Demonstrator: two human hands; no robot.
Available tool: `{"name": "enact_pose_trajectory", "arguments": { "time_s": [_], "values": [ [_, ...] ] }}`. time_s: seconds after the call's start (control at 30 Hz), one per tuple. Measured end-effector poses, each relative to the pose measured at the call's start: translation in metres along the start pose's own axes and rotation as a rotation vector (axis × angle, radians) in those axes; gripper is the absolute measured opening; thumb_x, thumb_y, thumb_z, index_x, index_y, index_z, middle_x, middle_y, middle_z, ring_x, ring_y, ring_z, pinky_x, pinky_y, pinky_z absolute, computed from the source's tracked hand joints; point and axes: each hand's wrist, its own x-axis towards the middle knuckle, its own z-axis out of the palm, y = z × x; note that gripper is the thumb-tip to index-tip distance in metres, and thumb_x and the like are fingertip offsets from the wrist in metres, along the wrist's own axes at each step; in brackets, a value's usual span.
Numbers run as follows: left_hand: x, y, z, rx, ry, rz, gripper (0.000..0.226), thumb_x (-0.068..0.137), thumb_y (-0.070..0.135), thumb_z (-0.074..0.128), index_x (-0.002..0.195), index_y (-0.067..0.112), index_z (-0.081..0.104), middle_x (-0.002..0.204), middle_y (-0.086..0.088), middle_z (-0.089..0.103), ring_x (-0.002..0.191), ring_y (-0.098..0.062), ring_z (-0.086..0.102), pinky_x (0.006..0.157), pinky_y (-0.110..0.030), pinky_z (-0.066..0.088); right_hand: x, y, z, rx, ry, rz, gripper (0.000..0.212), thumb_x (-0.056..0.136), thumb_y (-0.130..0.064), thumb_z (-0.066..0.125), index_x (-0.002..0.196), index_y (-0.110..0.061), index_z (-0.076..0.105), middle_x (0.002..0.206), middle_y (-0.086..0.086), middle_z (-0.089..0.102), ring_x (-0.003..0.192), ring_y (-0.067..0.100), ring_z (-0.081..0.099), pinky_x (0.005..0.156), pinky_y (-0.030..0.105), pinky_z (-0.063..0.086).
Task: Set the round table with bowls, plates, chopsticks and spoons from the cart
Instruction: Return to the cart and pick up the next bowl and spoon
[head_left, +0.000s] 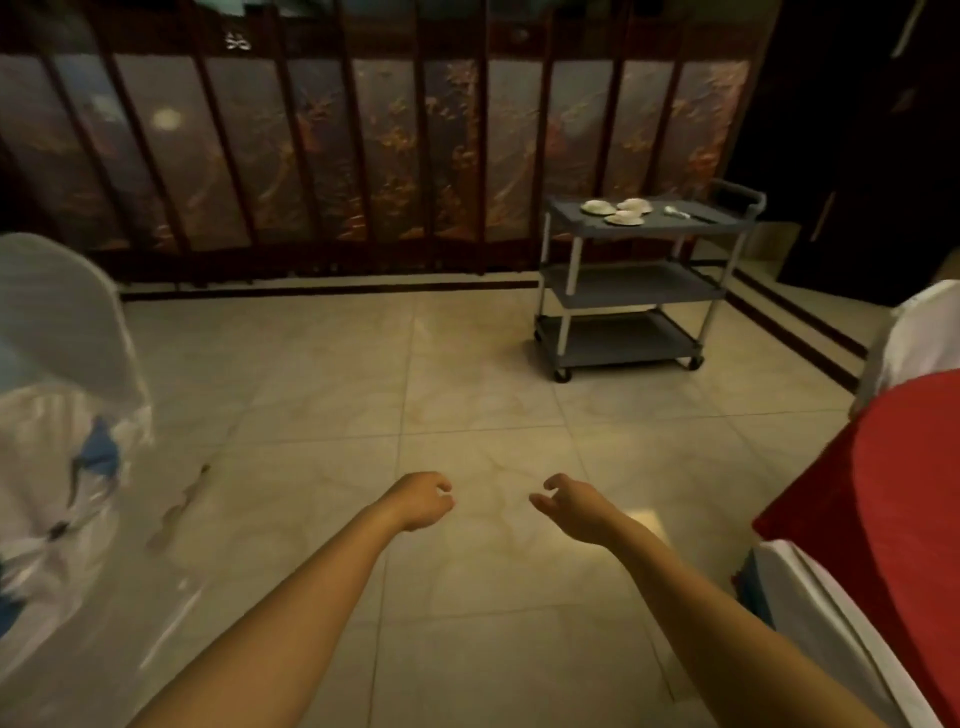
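Currently left hand (423, 501) and right hand (571, 508) loosely curled, holding nothing. Cart (649, 228) well apart at 1 o'clock, bowls (597, 206) on plates on top shelf. Red table (883, 493) at 3 o'clock.

Left hand (421, 501), right hand (571, 506), both empty, over tiled floor (467, 389); cart (628, 291) with bowls (625, 214) beyond.

Grey cart (628, 285), white bowls (618, 210), red tablecloth (883, 499), beige marbled floor tiles (467, 374), white chair covers (62, 322).
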Motion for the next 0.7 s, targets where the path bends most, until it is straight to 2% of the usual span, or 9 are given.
{"name": "enact_pose_trajectory", "arguments": {
  "time_s": [0.17, 0.27, 0.4, 0.47, 0.7],
  "values": [
    [0.118, 0.032, -0.027, 0.013, -0.094, 0.102, 0.041, 0.093, 0.032, 0.048, 0.131, 0.017, 0.051, 0.131, -0.01, 0.055, 0.098, -0.024, 0.058, 0.07, -0.026, 0.046, 0.087, 0.013, -0.042, 0.026, 0.061, 0.112, 0.055, 0.094, -0.044, 0.046, 0.135, -0.007, 0.041, 0.133, 0.015, 0.054, 0.119, 0.028, 0.053, 0.097, 0.033, 0.043],
    [0.192, 0.058, -0.048, 0.063, -0.152, 0.169, 0.041, 0.093, 0.031, 0.048, 0.131, 0.016, 0.05, 0.131, -0.012, 0.054, 0.091, -0.022, 0.056, 0.066, -0.026, 0.046, 0.14, 0.016, -0.075, 0.071, 0.114, 0.167, 0.055, 0.094, -0.043, 0.046, 0.136, -0.008, 0.041, 0.134, 0.015, 0.053, 0.118, 0.026, 0.054, 0.097, 0.032, 0.043],
    [0.279, 0.101, -0.081, 0.129, -0.189, 0.238, 0.042, 0.093, 0.031, 0.047, 0.132, 0.015, 0.05, 0.131, -0.012, 0.054, 0.111, -0.029, 0.059, 0.078, -0.033, 0.052, 0.203, 0.016, -0.122, 0.097, 0.17, 0.232, 0.055, 0.095, -0.043, 0.045, 0.137, -0.008, 0.04, 0.136, 0.014, 0.053, 0.12, 0.025, 0.053, 0.099, 0.033, 0.043],
    [0.313, 0.124, -0.096, 0.154, -0.185, 0.263, 0.042, 0.093, 0.03, 0.047, 0.132, 0.015, 0.05, 0.131, -0.011, 0.055, 0.112, -0.03, 0.059, 0.084, -0.035, 0.053, 0.228, 0.017, -0.145, 0.107, 0.204, 0.251, 0.054, 0.095, -0.042, 0.045, 0.137, -0.008, 0.041, 0.136, 0.014, 0.052, 0.121, 0.025, 0.052, 0.1, 0.032, 0.042],
    [0.436, 0.204, -0.118, 0.204, -0.233, 0.344, 0.041, 0.094, 0.026, 0.045, 0.133, 0.015, 0.049, 0.13, -0.012, 0.054, 0.112, -0.031, 0.058, 0.086, -0.035, 0.052, 0.332, 0.044, -0.223, 0.119, 0.272, 0.319, 0.053, 0.095, -0.04, 0.045, 0.137, -0.008, 0.04, 0.137, 0.014, 0.051, 0.122, 0.026, 0.052, 0.1, 0.033, 0.042]
  ]
}}
